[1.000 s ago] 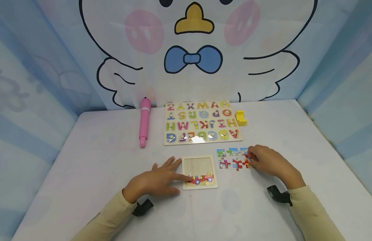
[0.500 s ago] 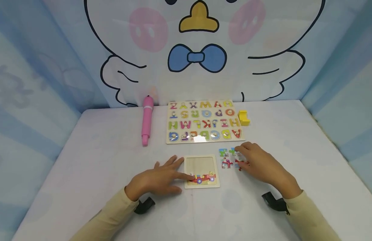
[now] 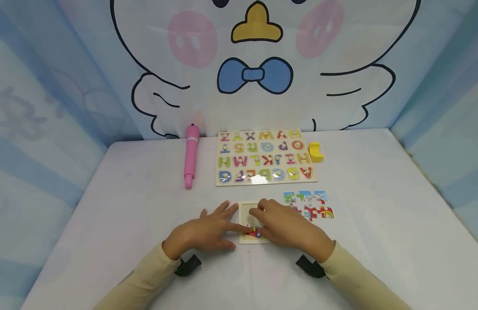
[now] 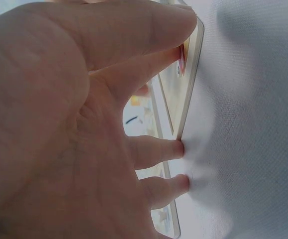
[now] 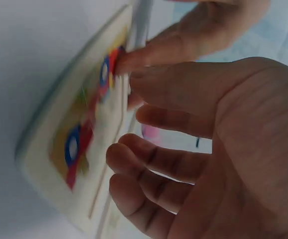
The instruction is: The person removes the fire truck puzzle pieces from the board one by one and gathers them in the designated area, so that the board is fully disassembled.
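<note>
A small wooden puzzle tray (image 3: 241, 215) lies on the table, with red car pieces (image 5: 85, 134) fitted along its near edge. My left hand (image 3: 202, 232) is spread at its left side, index fingertip on the car picture and other fingertips on or beside the rim. Over the tray's right part hovers my right hand (image 3: 291, 226), fingers loosely bent. In the right wrist view its thumb (image 5: 176, 82) comes close to the left index finger, and no piece shows between thumb and fingers. Loose jigsaw pieces (image 3: 310, 212) lie in two rows right of the tray, one partly covered by the right hand.
Behind the tray lies a wooden alphabet board (image 3: 267, 160) of coloured letters. A yellow block (image 3: 315, 152) stands at its right, and a pink pen-shaped toy (image 3: 190, 156) lies to its left. A printed curtain (image 3: 254, 103) hangs behind the table.
My right hand has moved left from the loose pieces to above the tray, uncovering the pieces at the right end. My left hand keeps its place on the tray.
</note>
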Available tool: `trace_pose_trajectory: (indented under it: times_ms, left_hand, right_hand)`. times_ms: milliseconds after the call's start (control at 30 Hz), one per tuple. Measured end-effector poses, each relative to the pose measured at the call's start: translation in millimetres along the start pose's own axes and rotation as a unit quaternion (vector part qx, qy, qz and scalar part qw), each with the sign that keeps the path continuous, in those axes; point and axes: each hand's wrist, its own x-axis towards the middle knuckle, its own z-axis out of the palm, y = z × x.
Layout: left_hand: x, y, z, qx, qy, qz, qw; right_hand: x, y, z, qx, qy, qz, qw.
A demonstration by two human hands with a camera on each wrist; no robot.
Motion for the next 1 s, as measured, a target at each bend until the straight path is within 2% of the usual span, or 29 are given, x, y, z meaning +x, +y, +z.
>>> trace_pose_trajectory:
  times_ms: [100,233,400,633,1000]
  left_hand:
    - [0.9,0.2,0.6,0.0,0.001,0.009,1.0]
    - [1.5,0.6,0.9,0.004,0.001,0.012,0.9999]
    - [0.8,0.8,0.7,0.004,-0.001,0.003,1.0]
    - [0.2,0.1,-0.4,0.014,-0.001,0.009,0.9999]
    - [1.4,-1.0,-0.4,0.015,-0.01,0.003,0.9998]
  right_hand:
    - [8.7,-6,8,0.007,-0.017,-0.005,0.9998]
    - [12.9,-6,14,0.014,-0.019,-0.003,0.9997]
    - [14.9,-6,16,0.042,-0.026,-0.009,0.9987]
    - [14.6,-6,17,0.073,-0.033,-0.019,0.9966]
    - [14.9,-6,19,0.089,-0.033,-0.02,0.9953]
